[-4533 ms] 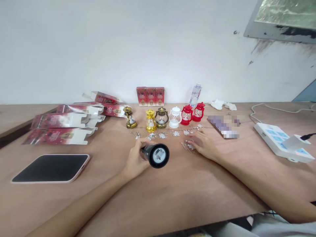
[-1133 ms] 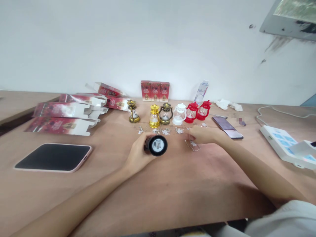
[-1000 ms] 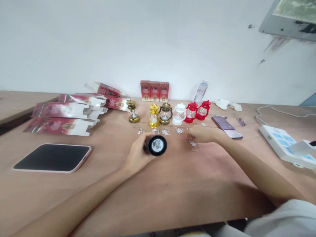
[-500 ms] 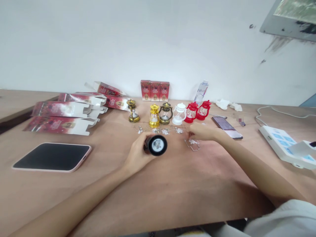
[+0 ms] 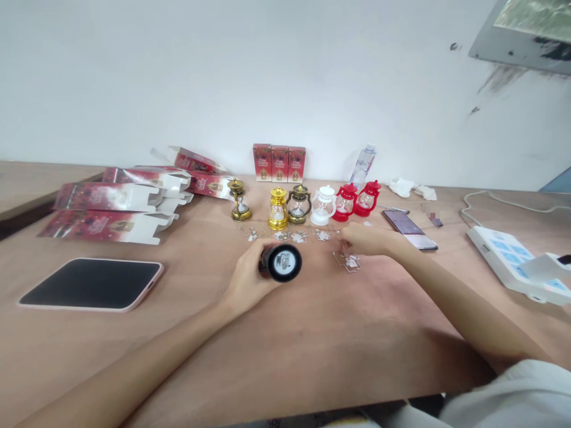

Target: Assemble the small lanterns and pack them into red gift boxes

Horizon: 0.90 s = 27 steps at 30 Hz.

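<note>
My left hand [image 5: 247, 272] is wrapped round a small dark lantern [image 5: 284, 263], whose round base with a pale centre faces me. My right hand [image 5: 360, 239] is bent down over the table with its fingertips together, touching or just above a bent wire handle [image 5: 353, 270] and small white pieces; the fingertips hide what is between them. Behind the hands stands a row of mini lanterns: a bronze one [image 5: 241, 205], a gold one [image 5: 278, 213], another bronze one [image 5: 299, 208], a white one [image 5: 323, 209] and two red ones [image 5: 345, 205]. More wire handles with small parts [image 5: 298, 237] lie before them.
Opened red cartons [image 5: 104, 197] pile up at the left, above a tablet-like device [image 5: 91, 284]. Three red boxes [image 5: 279, 163] and a bottle [image 5: 363, 165] stand by the wall. On the right lie a phone [image 5: 409, 229], crumpled tissue [image 5: 401, 188] and a white power strip [image 5: 513, 261].
The white piece below my right fingertips has shifted slightly down and right within the wire handle. My left hand and the dark lantern have hardly moved.
</note>
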Available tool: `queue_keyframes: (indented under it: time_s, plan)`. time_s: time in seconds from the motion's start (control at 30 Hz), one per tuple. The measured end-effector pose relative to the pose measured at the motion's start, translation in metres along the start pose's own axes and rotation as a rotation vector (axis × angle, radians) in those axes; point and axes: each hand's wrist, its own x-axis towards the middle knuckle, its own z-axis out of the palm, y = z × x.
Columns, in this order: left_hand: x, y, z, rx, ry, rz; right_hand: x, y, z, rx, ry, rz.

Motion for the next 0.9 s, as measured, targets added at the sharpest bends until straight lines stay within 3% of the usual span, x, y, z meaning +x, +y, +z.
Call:
queue_keyframes:
  time_s: [0.5,0.9]
  plan:
    - [0.0001,-0.0003,-0.0003,0.002,-0.006,0.008,-0.0002,0.0014,-0.0021,0.083,-0.015,-0.103]
    - [0.0005,-0.0024,0.0002,0.014,0.0,0.037,0.0079,0.0055,0.0067,0.122,-0.034,-0.067]
